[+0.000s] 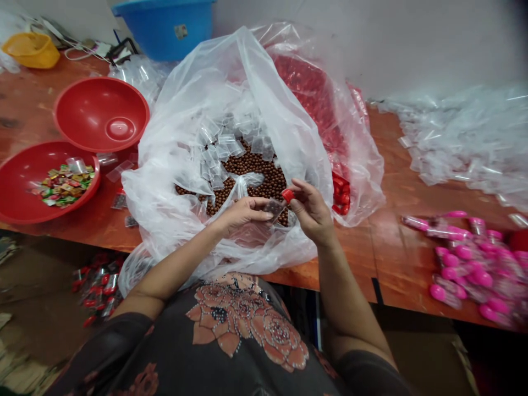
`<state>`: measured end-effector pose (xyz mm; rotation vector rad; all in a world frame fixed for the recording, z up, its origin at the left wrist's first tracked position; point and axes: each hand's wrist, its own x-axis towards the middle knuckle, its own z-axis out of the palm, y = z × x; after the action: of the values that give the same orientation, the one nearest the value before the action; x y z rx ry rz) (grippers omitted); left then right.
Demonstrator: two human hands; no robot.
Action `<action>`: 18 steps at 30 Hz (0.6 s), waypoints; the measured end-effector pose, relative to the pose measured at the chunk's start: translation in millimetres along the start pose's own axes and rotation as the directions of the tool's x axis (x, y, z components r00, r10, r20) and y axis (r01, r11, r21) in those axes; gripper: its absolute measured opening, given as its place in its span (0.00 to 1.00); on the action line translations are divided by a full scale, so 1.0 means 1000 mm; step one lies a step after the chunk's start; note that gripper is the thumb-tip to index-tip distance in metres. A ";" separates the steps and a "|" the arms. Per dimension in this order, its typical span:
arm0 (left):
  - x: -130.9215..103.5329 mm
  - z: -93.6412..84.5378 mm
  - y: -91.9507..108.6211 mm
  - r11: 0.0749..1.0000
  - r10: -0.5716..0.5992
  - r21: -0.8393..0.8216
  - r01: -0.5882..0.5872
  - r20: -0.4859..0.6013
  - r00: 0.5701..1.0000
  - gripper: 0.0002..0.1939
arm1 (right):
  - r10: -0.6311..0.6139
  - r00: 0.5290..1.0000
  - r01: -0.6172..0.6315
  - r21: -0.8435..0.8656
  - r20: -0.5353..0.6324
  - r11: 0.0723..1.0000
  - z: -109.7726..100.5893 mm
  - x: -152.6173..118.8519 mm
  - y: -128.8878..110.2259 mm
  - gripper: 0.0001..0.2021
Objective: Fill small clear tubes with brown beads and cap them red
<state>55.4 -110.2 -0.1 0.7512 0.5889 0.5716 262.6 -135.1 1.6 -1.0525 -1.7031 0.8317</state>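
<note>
The white plastic bag (pixel 165 181) held small brown balls (pixel 235 190) and clear containers (pixel 216 159). Over its near half, the left hand (pixel 245 215) pinched a clear container (pixel 274 209); the right hand (pixel 311 214) pinched a glossy red cap (pixel 287 196) just beside it. Left of the bag, a round red bowl (pixel 25 190) held wrapped sweets (pixel 68 184).

Looks from the wearer's head, forward and steeply down past a dark shirt with pink floral print (pixel 247 335), near above a translucent white plastic bag (pixel 289 110) at centre. Faces across a reddish-brown wooden table (pixel 391 242) to a pale grey wall (pixel 404 49). Single view.
</note>
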 end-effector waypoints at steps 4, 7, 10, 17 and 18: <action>0.001 -0.001 -0.001 0.998 0.032 0.057 -0.030 -0.038 0.999 0.23 | -0.028 0.996 0.016 -0.124 -0.090 0.992 -0.005 0.001 -0.002 0.22; 0.002 -0.006 -0.003 0.983 0.113 0.151 -0.102 -0.066 0.991 0.24 | -0.066 0.998 0.058 -0.299 -0.017 0.953 -0.005 0.006 -0.008 0.18; 0.004 -0.009 -0.005 0.950 0.198 0.258 -0.173 -0.073 0.978 0.26 | -0.084 0.995 0.098 -0.358 0.055 0.929 -0.001 0.008 -0.013 0.16; 0.001 -0.006 -0.007 0.880 0.310 0.400 -0.256 -0.076 0.948 0.23 | -0.068 0.994 0.040 -0.303 -0.082 0.952 0.022 0.000 -0.017 0.15; 0.001 -0.004 -0.008 0.879 0.316 0.402 -0.257 -0.089 0.945 0.22 | -0.050 0.989 0.008 -0.286 -0.141 0.958 0.026 -0.002 -0.019 0.14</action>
<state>55.1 -112.0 -8.7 1.1898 0.7492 0.8058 232.9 -146.7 8.5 -1.2465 -1.7408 0.4836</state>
